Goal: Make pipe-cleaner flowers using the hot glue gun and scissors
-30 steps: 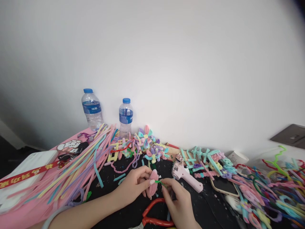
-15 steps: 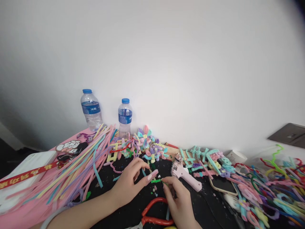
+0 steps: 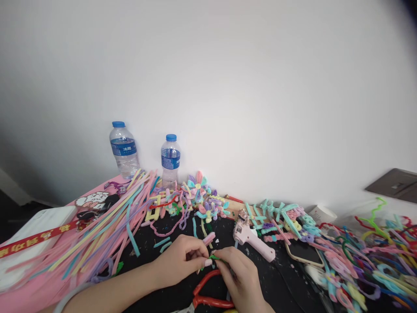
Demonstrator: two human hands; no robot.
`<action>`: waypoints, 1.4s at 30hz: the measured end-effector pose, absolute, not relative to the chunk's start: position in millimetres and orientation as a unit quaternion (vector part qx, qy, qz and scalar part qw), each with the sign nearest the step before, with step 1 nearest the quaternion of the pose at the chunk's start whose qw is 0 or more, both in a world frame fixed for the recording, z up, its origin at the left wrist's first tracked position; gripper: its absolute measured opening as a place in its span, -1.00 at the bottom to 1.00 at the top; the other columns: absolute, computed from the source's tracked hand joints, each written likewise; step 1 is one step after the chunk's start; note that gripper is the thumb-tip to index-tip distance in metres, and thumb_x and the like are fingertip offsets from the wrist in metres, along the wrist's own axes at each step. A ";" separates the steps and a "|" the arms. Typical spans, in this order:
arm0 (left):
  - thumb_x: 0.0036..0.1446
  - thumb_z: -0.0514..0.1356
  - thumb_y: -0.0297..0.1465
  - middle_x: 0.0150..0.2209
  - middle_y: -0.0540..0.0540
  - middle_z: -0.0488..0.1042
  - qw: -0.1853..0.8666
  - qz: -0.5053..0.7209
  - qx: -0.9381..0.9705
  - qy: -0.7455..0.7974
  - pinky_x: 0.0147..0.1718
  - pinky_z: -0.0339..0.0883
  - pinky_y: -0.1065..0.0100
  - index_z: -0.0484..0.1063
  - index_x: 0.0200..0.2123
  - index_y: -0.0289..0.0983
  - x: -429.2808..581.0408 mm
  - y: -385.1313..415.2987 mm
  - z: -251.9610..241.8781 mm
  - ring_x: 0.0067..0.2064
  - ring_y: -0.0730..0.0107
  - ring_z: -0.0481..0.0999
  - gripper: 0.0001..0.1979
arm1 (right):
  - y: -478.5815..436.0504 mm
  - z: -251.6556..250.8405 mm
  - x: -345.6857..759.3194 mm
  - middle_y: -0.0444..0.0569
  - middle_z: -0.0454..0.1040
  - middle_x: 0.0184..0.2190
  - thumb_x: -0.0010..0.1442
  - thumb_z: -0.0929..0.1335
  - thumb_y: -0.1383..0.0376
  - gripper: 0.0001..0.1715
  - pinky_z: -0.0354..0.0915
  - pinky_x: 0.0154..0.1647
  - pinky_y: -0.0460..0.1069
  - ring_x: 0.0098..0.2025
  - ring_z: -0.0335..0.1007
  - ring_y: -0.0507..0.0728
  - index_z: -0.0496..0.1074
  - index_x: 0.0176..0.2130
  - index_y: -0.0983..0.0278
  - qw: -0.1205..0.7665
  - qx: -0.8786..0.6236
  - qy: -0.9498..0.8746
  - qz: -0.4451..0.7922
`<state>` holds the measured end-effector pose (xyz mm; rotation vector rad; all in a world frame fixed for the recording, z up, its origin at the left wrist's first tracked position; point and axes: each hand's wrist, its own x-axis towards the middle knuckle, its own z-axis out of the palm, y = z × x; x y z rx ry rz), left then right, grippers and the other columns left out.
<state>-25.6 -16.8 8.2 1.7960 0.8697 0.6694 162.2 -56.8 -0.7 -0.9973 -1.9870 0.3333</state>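
A short green pipe cleaner [image 3: 213,257] sits between my two hands, low over the black work surface. My right hand [image 3: 241,276] pinches it between thumb and fingertips. From the other side my left hand [image 3: 185,260] closes its thumb and fingers on the near end, and most of that end is hidden. Just beyond my left fingertips lies a short pink pipe cleaner piece [image 3: 209,238]. Red-handled scissors [image 3: 213,301] rest in front of my hands, partly covered by the right one.
A pale pink hot glue gun [image 3: 256,243] lies to the right, a phone [image 3: 304,253] beyond it. Long pipe cleaners [image 3: 107,226] spread over the left side; more [image 3: 374,261] pile up at right. Two water bottles [image 3: 170,163] stand against the wall, behind a pipe cleaner flower [image 3: 197,186].
My hands have come together, the left one moving down and its fingers closing. The green pipe cleaner has moved slightly toward me and is now held between both hands.
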 end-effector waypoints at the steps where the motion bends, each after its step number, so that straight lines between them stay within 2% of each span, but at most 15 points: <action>1: 0.09 0.17 -0.27 -0.59 0.05 0.32 0.483 0.286 0.741 0.368 -0.55 0.08 0.49 0.44 -0.46 -0.30 -26.0 -16.4 8.8 -0.56 0.50 0.24 -0.78 | -56.6 -1.1 162.4 -0.05 0.49 -0.37 0.22 0.25 0.45 -0.81 0.35 -0.30 -0.10 -0.34 0.44 0.07 0.40 -0.22 0.25 0.434 -0.406 -0.793 0.135; 4: 0.11 0.15 -0.28 -0.48 0.03 0.35 0.411 0.326 0.742 0.417 -0.51 0.09 0.47 0.43 -0.37 -0.27 -27.9 -14.1 11.3 -0.53 0.49 0.22 -0.83 | -55.9 -3.0 163.2 -0.05 0.48 -0.38 0.23 0.22 0.45 -0.79 0.34 -0.33 -0.10 -0.35 0.44 0.07 0.39 -0.22 0.25 0.438 -0.435 -0.776 0.128; 7: 0.08 0.17 -0.30 -0.33 0.00 0.38 0.353 0.322 0.755 0.450 -0.50 0.08 0.46 0.41 -0.23 -0.23 -29.3 -11.9 13.4 -0.53 0.50 0.19 -0.82 | -55.8 -5.2 163.4 -0.08 0.44 -0.45 0.23 0.21 0.42 -0.82 0.29 -0.45 -0.11 -0.46 0.39 0.05 0.37 -0.24 0.25 0.426 -0.467 -0.767 0.110; 11: 0.07 0.18 -0.32 -0.37 0.01 0.42 0.344 0.286 0.785 0.429 -0.50 0.07 0.45 0.46 -0.24 -0.18 -28.3 -10.8 12.1 -0.51 0.46 0.23 -0.83 | -56.5 -6.8 163.2 -0.12 0.37 -0.52 0.22 0.20 0.40 -0.84 0.20 -0.54 -0.12 -0.55 0.30 0.02 0.35 -0.32 0.26 0.413 -0.489 -0.762 0.100; 14: 0.10 0.15 -0.30 -0.45 0.02 0.40 0.405 0.304 0.748 0.428 -0.52 0.09 0.46 0.47 -0.29 -0.24 -26.3 -9.3 8.7 -0.52 0.48 0.26 -0.83 | -56.7 -7.4 163.3 -0.15 0.30 -0.56 0.23 0.19 0.39 -0.83 0.16 -0.57 -0.13 -0.58 0.23 0.01 0.30 -0.38 0.26 0.414 -0.496 -0.758 0.090; 18: 0.09 0.16 -0.24 -0.46 0.04 0.38 0.558 0.338 0.640 0.405 -0.58 0.20 0.47 0.36 -0.29 -0.29 -23.3 -8.1 4.1 -0.55 0.49 0.36 -0.78 | -57.2 -7.4 163.4 -0.18 0.22 -0.60 0.23 0.17 0.38 -0.79 0.10 -0.58 -0.13 -0.59 0.18 0.00 0.23 -0.44 0.25 0.409 -0.500 -0.759 0.083; 21: 0.08 0.17 -0.24 -0.46 0.04 0.40 0.611 0.345 0.608 0.372 -0.61 0.23 0.48 0.31 -0.29 -0.29 -20.8 -10.7 2.9 -0.56 0.48 0.41 -0.77 | -58.3 -6.2 163.2 -0.19 0.18 -0.60 0.25 0.16 0.37 -0.77 0.08 -0.58 -0.12 -0.59 0.15 -0.01 0.18 -0.46 0.25 0.410 -0.496 -0.760 0.091; 29: 0.11 0.16 -0.32 -0.40 -0.01 0.48 0.661 0.334 0.588 0.326 -0.55 0.28 0.47 0.28 -0.26 -0.28 -19.1 -17.2 6.3 -0.47 0.41 0.52 -0.82 | -58.5 -6.7 162.1 -0.21 0.13 -0.61 0.28 0.15 0.35 -0.72 0.04 -0.60 -0.13 -0.60 0.09 -0.02 0.13 -0.48 0.23 0.432 -0.497 -0.740 0.136; 35: 0.08 0.20 -0.37 -0.34 -0.05 0.51 0.675 0.335 0.575 0.319 -0.49 0.32 0.45 0.29 -0.23 -0.29 -17.7 -19.6 6.4 -0.40 0.38 0.53 -0.80 | -58.1 -7.4 161.5 -0.20 0.17 -0.60 0.26 0.15 0.36 -0.74 0.07 -0.57 -0.13 -0.58 0.13 -0.01 0.15 -0.48 0.24 0.417 -0.495 -0.752 0.123; 42: 0.10 0.18 -0.28 -0.33 -0.07 0.51 0.676 0.347 0.563 0.325 -0.49 0.32 0.45 0.32 -0.23 -0.30 -18.3 -19.6 4.6 -0.40 0.40 0.52 -0.77 | -59.0 -8.5 161.7 -0.17 0.21 -0.59 0.23 0.15 0.38 -0.77 0.09 -0.55 -0.12 -0.57 0.16 0.00 0.17 -0.47 0.25 0.395 -0.487 -0.770 0.116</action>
